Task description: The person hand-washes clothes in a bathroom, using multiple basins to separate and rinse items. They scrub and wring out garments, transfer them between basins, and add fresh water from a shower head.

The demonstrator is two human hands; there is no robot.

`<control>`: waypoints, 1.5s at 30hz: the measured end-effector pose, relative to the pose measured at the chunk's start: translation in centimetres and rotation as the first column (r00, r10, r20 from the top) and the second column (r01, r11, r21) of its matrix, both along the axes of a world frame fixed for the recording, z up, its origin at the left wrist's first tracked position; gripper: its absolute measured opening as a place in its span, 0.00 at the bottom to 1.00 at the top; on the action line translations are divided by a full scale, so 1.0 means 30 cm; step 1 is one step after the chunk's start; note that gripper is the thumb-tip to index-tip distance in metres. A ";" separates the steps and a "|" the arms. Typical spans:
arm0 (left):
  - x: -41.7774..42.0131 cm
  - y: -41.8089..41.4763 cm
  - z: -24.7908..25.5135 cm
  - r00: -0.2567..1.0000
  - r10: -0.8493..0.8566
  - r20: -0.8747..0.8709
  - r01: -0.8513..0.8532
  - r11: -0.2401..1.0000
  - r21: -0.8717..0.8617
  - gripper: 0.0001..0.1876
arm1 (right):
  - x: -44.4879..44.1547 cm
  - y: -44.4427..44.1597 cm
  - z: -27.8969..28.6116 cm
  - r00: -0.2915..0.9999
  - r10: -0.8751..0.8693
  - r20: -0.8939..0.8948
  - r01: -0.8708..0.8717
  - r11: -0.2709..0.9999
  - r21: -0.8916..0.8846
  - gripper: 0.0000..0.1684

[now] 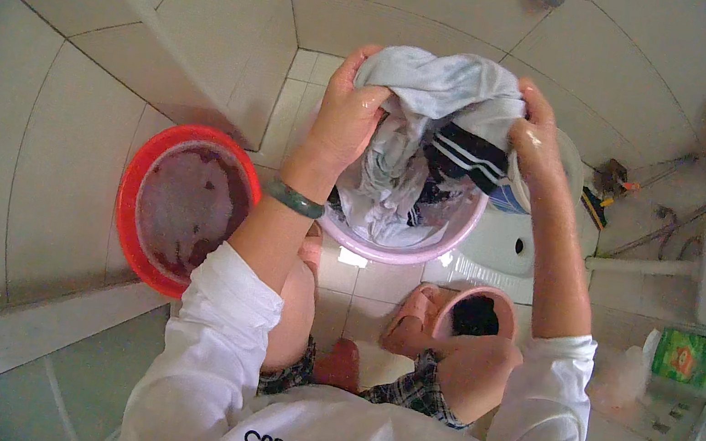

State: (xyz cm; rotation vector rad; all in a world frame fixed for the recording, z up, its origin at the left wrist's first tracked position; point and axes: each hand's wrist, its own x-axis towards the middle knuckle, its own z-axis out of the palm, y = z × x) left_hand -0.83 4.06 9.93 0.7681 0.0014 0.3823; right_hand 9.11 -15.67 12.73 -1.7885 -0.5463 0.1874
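Both of my hands hold up a wet light-grey garment (440,85) with a black band and white stripes. My left hand (353,110) grips its left part, thumb over the cloth, and a dark green bangle circles that wrist. My right hand (537,128) pinches its right part near the striped band. The garment hangs over a pink plastic basin (382,253), where more wet white and dark cloth (381,215) lies. Folds of the cloth hide some of my fingertips and the far part of the basin.
A red basin (128,206) of sudsy water stands at left. At right are a squat toilet (495,239), a white bucket (567,161) and a small pink bucket (509,307) with dark cloth. A green packet (684,357) lies farther right; tiled walls surround the floor.
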 end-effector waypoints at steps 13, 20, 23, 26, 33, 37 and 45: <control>0.070 0.043 -0.274 0.966 0.018 -0.256 0.053 0.962 0.266 0.17 | 0.112 -0.228 -0.644 0.974 -0.033 0.223 0.145 0.848 -0.509 0.17; 0.043 0.015 -0.258 0.948 -0.037 -0.317 0.150 0.929 0.338 0.20 | 0.007 -0.564 -0.711 0.998 0.022 -0.063 -0.057 0.764 -0.643 0.19; 0.044 0.022 -0.237 0.938 0.062 -0.340 0.074 0.924 0.374 0.23 | -0.116 -0.699 -0.697 0.948 -0.192 -0.253 -0.031 0.737 -0.675 0.20; 0.039 0.001 -0.181 0.918 0.139 -0.372 -0.010 0.944 0.329 0.22 | -0.278 -0.843 -0.711 0.858 -0.373 -0.353 0.042 0.736 -0.675 0.19; 0.031 0.041 -0.145 0.838 0.142 -0.527 0.026 0.954 0.300 0.21 | -0.726 -1.089 -0.860 0.773 -0.307 -0.555 0.103 0.924 -0.368 0.20; -0.066 0.153 -0.112 0.924 -0.067 -0.377 0.144 0.973 0.180 0.25 | -1.004 -1.068 -0.797 0.513 -0.418 -0.750 0.225 0.909 -0.352 0.17; -0.518 0.189 -0.222 0.884 -0.216 -0.414 0.374 0.858 0.351 0.18 | -1.503 -1.199 -1.041 0.167 -0.435 -0.885 0.568 0.776 -0.275 0.29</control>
